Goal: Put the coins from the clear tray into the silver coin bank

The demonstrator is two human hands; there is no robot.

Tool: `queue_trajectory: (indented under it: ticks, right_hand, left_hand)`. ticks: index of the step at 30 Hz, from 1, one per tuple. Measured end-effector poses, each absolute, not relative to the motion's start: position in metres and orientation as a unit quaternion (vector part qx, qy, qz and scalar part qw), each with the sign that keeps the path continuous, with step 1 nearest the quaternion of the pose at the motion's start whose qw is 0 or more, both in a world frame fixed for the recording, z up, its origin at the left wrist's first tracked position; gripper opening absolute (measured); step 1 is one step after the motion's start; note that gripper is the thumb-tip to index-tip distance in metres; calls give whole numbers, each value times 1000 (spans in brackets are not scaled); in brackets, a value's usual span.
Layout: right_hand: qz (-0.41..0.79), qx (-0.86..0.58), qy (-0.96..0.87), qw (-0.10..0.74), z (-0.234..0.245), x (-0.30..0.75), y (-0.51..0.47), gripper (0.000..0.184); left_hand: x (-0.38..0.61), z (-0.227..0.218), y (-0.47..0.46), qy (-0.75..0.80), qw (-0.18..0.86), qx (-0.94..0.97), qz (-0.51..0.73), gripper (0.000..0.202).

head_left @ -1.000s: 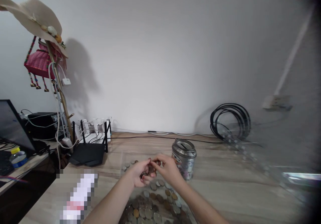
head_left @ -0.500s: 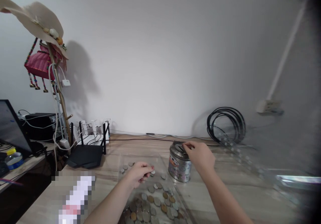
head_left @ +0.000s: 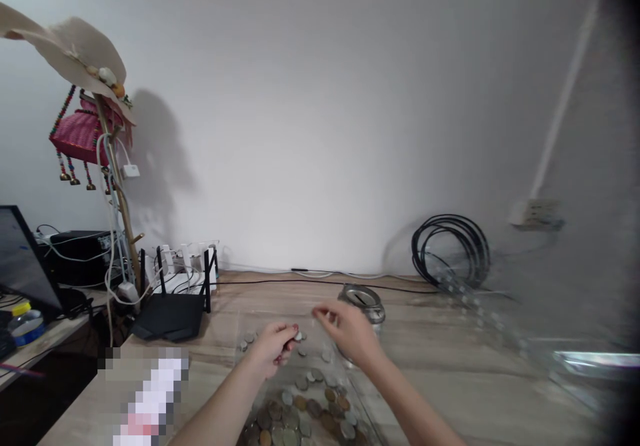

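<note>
My left hand is closed, with a silver-coloured coin pinched between thumb and fingertips. It hovers over a clear plastic tray that has several loose silver and brassy coins spread in it. Just right of it, my right hand reaches leftward with its fingers partly bent and apart, and no coin shows in them. Behind that hand stands a metal coin bank, a round tin with a slot in its lid. My right hand and wrist hide most of the tin's side.
A black router sits at the left, near a pole with cables. A coil of black cable leans on the wall at the right. A clear plastic piece lies right of the tin. A blurred-out item lies front left.
My right hand has left the coin bank's lid and moved left, close to my left hand. The lid slot is now uncovered. My left hand has stayed about in place with the coin.
</note>
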State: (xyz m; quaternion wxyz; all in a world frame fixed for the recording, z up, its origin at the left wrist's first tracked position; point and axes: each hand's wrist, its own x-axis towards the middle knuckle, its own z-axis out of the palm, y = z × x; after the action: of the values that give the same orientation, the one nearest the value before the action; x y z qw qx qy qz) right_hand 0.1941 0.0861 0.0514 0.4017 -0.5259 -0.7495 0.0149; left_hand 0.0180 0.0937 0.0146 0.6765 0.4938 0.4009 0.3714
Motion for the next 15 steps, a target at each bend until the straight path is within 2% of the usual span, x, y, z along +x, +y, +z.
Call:
queue_trajectory:
  ticks: [3,8,11,15]
  right_hand:
    - [157,-472,-782,375,35,166,85,26]
    - [248,-458,-762,385,33,156,81,21]
    - [175,-489,-749,410,46,175,80,19]
    - [-22,-623,-633,460,63,223,88,23]
  left_hand:
    - [18,15,94,404,675,491,375,34]
    - [18,17,92,407,681,491,361,33]
    - [18,19,91,397,722,464,326,27]
    - [17,20,93,399,763,396,319,16]
